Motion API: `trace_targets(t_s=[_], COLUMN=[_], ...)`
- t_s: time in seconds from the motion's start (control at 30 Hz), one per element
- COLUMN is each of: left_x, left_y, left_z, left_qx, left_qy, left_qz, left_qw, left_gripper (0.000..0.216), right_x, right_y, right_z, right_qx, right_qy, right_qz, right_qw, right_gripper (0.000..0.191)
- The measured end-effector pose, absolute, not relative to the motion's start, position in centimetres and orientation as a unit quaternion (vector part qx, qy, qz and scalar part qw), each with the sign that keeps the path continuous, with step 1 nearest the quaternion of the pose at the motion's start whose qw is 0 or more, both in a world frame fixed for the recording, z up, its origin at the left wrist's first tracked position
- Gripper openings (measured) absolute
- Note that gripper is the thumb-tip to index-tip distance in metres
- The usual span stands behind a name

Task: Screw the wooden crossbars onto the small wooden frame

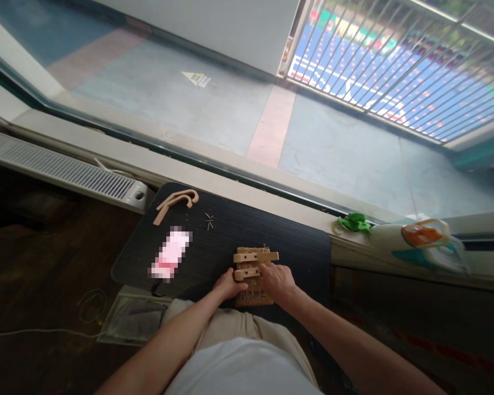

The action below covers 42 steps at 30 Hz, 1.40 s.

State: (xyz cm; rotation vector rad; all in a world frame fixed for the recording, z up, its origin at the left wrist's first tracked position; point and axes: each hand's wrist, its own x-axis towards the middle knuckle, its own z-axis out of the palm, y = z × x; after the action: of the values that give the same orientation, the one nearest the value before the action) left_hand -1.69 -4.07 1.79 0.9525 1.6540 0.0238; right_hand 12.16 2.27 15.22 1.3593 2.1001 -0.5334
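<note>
A brown block (254, 299) with a rough, speckled top lies at the front of the black table. Two pale wooden bars lie across it: an upper bar (251, 257) and a lower bar (247, 274), each with small dark holes. My left hand (229, 285) is closed on the block's left edge, thumb over its top. At the right end of the lower bar, my right hand (279, 281) has its fingers curled and closed, covering that end. Whether a small part is also between these fingers is hidden.
On the black table (214, 258), curved wooden hooks (177, 202) lie at the back left, near several small metal pins (209, 220). A blurred pink-white object (170, 255) lies at left. A green item (354, 222) sits on the window ledge. A radiator (66, 164) stands at left.
</note>
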Motion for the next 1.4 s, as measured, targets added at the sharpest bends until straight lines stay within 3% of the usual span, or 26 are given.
trace_targets(t_s=[0.23,0.6,0.77,0.97,1.13,1.3,1.4], left_x=[-1.7,-1.6,-1.6,-1.7,-1.6,-1.7,-1.7], left_y=[-4.2,-3.8,-4.2,-4.4,-4.2,-4.1,-4.1], left_z=[1.4,1.6,1.5,1.5,1.3,1.1,1.1], left_qx=[0.419,0.400,0.419,0.419,0.416,0.420,0.426], left_qy=[0.709,0.715,0.710,0.712,0.714,0.709,0.711], left_qz=[0.005,0.013,0.007,0.011,0.015,0.009,0.002], left_qw=[0.567,0.573,0.566,0.563,0.563,0.567,0.560], left_gripper=[0.041,0.046,0.043,0.042,0.042,0.043,0.042], right_x=[11.0,13.6,12.6,11.6,11.9,12.6,12.6], right_y=[2.5,0.6,1.9,1.8,1.5,0.9,0.5], right_z=[15.0,13.7,14.8,14.2,13.3,13.0,13.0], right_qx=[0.349,0.614,0.508,0.352,0.450,0.614,0.639], right_qy=[0.858,0.710,0.782,0.863,0.806,0.699,0.678], right_qz=[-0.175,-0.212,-0.194,-0.173,-0.202,-0.239,-0.254], right_qw=[0.333,0.273,0.304,0.319,0.326,0.277,0.259], right_gripper=[0.021,0.038,0.024,0.023,0.023,0.024,0.027])
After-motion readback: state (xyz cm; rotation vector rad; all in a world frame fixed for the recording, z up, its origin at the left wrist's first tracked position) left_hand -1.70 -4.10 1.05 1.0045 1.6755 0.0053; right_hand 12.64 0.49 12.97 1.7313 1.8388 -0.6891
